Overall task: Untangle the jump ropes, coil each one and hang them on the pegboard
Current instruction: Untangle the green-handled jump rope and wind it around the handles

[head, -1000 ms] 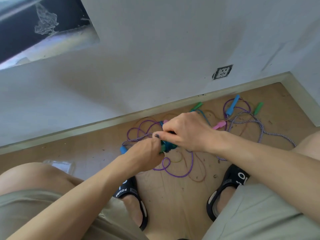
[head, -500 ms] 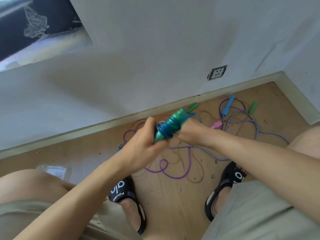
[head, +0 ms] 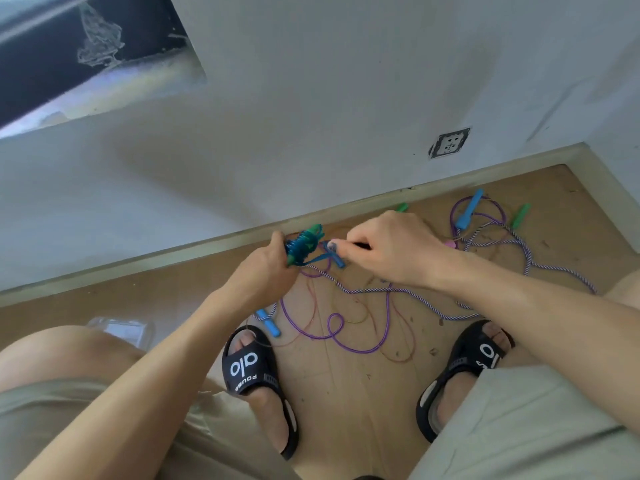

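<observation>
A blue rope wound tightly round green handles forms a bundle (head: 302, 244) held above the floor, near the baseboard; the left hand (head: 265, 271) grips its lower end with curled fingers; the right hand (head: 388, 247) pinches the loose blue rope end (head: 330, 252) just beside the bundle; below, a striped rope (head: 381, 291) and a purple rope (head: 332, 327) lie tangled on the wooden floor (head: 346, 393) between two black sandals, with blue and green handles scattered toward the wall.
</observation>
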